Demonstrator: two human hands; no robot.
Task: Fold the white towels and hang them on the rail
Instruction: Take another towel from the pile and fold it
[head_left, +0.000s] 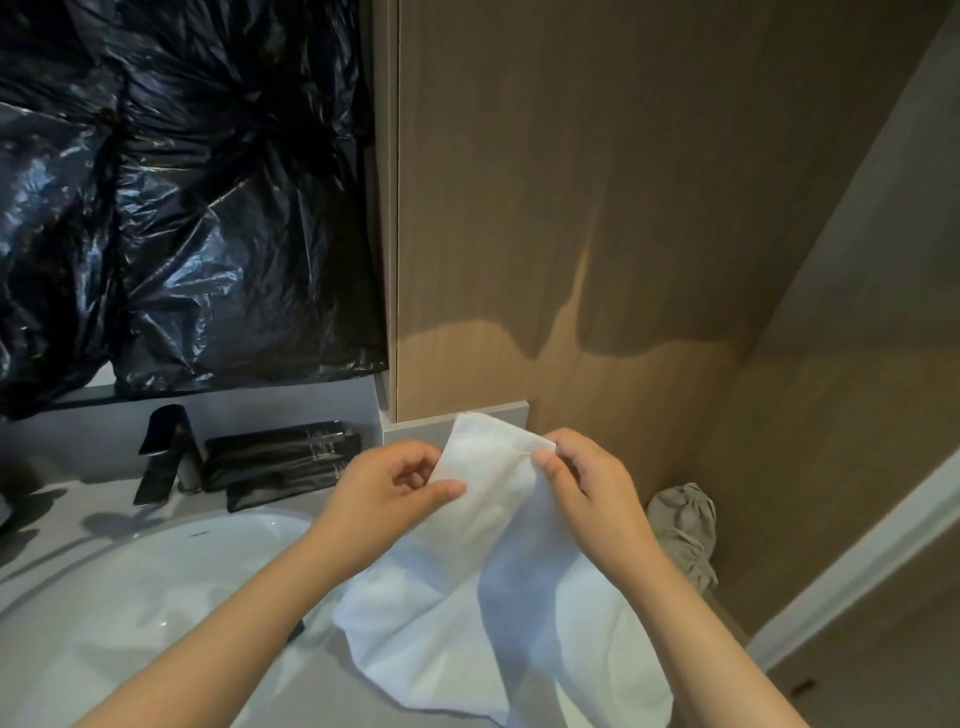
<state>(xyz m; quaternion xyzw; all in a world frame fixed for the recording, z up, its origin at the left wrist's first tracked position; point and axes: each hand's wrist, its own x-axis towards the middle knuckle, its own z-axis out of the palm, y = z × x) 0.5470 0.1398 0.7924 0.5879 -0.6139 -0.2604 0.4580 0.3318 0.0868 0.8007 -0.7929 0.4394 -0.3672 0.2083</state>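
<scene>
We hold the towel (493, 597) up by its top edge over the bench (311, 691), just right of the sink (156, 571). Our left hand (395, 488) and right hand (587, 483) each pinch that edge, fingers curled. The towel's lower part lies bunched on the bench.

We are looking down at a grey counter (57, 501) that is carrying a white sink (156, 577) sunk into its left part. Behind the sink a black tap (166, 457) is standing on the counter. Just beside it, to the right, a few flat black packets (280, 462) are lying stacked against the low back ledge. The lower part of a white towel (467, 634) is lying crumpled on the counter's right side, while its upper part is hanging raised off the surface.
</scene>
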